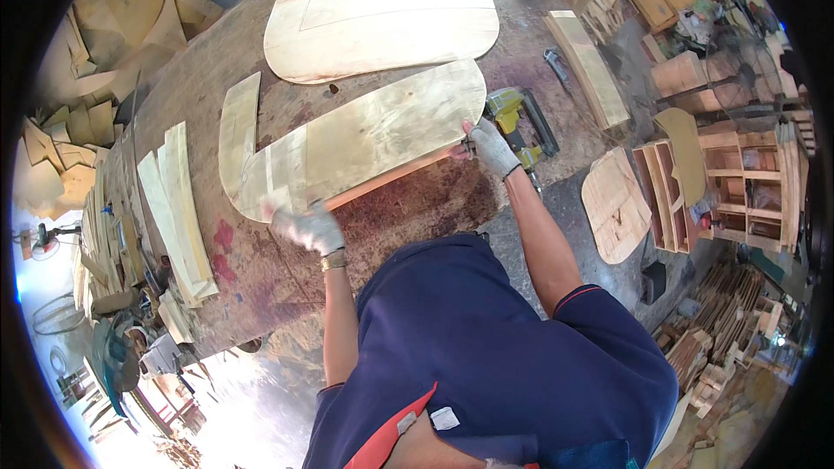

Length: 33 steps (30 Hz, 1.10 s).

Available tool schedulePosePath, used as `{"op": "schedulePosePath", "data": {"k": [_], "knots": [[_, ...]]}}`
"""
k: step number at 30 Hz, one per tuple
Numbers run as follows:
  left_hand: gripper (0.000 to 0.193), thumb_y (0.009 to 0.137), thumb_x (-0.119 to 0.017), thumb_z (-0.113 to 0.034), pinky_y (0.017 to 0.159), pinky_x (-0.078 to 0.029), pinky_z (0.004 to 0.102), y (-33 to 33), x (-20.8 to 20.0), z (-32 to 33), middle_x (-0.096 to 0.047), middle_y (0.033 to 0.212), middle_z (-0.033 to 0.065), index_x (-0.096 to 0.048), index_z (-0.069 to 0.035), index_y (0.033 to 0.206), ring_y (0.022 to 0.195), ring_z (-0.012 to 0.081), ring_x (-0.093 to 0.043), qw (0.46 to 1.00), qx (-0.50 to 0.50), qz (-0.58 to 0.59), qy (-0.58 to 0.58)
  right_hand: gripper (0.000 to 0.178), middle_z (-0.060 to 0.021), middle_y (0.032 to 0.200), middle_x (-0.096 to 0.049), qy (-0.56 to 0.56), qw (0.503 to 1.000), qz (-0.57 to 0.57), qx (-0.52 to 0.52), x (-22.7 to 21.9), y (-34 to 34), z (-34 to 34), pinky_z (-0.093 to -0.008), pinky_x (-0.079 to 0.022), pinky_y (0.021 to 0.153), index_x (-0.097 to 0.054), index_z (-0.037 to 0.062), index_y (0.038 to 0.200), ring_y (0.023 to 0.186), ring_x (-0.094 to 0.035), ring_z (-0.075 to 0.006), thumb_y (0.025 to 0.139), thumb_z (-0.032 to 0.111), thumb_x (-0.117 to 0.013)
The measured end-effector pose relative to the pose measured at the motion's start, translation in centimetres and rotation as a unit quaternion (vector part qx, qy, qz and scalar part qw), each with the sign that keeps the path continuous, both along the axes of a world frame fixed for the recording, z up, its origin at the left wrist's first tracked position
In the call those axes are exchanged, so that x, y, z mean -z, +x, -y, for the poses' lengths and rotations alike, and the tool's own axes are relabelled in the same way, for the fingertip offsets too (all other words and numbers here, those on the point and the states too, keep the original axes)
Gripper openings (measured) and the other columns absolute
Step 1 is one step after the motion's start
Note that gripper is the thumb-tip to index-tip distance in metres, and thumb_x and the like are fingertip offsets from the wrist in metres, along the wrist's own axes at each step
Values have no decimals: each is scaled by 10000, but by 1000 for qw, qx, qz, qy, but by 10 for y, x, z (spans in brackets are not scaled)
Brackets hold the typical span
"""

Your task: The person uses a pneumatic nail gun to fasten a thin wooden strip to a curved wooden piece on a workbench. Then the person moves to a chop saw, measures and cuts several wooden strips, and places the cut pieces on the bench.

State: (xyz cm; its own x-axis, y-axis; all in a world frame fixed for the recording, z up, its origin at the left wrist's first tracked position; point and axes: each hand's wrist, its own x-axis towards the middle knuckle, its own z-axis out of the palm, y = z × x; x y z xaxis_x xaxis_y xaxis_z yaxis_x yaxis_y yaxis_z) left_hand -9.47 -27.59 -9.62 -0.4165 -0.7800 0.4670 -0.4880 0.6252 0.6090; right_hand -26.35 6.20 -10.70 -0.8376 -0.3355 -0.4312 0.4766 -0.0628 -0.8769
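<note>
A long wooden panel with rounded corners lies slanted across the worktable in front of me, a wooden strip showing along its near edge. My right hand, in a pale glove, is closed on the panel's right end, fingertips at its near corner. At the left end, my gloved left hand is beside the near edge, slightly blurred, its thumb and fingers apart. Whether it touches the wood I cannot tell. Just beyond my right hand lies a yellow-green and black nail gun.
Farther back on the worktable lies a larger rounded panel. Loose boards and a short curved piece lie left; stacked strips lie right. A rounded board and wooden frames stand at the right.
</note>
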Motion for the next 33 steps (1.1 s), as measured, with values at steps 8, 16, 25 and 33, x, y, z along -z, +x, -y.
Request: {"op": "schedulePosePath", "data": {"k": [8, 16, 25, 33], "knots": [[319, 826, -764, -197, 976, -504, 454, -77, -17, -117, -664, 1068, 130, -696, -56, 1105, 1104, 337, -629, 847, 503, 153, -79, 449, -130, 1068, -734, 6, 1000, -6, -4, -1, 1, 0, -325, -629, 643, -534, 15, 1349, 777, -748, -202, 1078, 369, -585], [350, 864, -715, -187, 1032, -526, 450, -94, 15, -124, -707, 1274, 122, -704, -52, 1187, 1258, 347, -628, 845, 498, 160, -107, 404, -121, 1035, -738, -4, 1000, 0, 6, 10, -4, -2, -304, -624, 627, -539, 23, 1348, 700, -735, -197, 1093, 336, -558], [265, 898, -695, -253, 833, -592, 469, -97, -3, -122, -732, 1053, 108, -720, -63, 1081, 1072, 306, -697, 839, 482, 247, -60, 410, -114, 996, -734, 27, 1000, 3, 14, 1, 0, 1, -275, -596, 587, -554, 18, 1305, 697, -734, -179, 1078, 358, -595], [349, 918, -707, -298, 987, -564, 431, -96, -5, -118, -691, 1364, 83, -708, -120, 1219, 1314, 316, -613, 829, 503, 243, -34, 525, -172, 974, -723, 671, 699, -228, 95, -14, 3, -25, -461, -600, 755, -581, 18, 1219, 874, -747, -315, 874, 371, -762]]}}
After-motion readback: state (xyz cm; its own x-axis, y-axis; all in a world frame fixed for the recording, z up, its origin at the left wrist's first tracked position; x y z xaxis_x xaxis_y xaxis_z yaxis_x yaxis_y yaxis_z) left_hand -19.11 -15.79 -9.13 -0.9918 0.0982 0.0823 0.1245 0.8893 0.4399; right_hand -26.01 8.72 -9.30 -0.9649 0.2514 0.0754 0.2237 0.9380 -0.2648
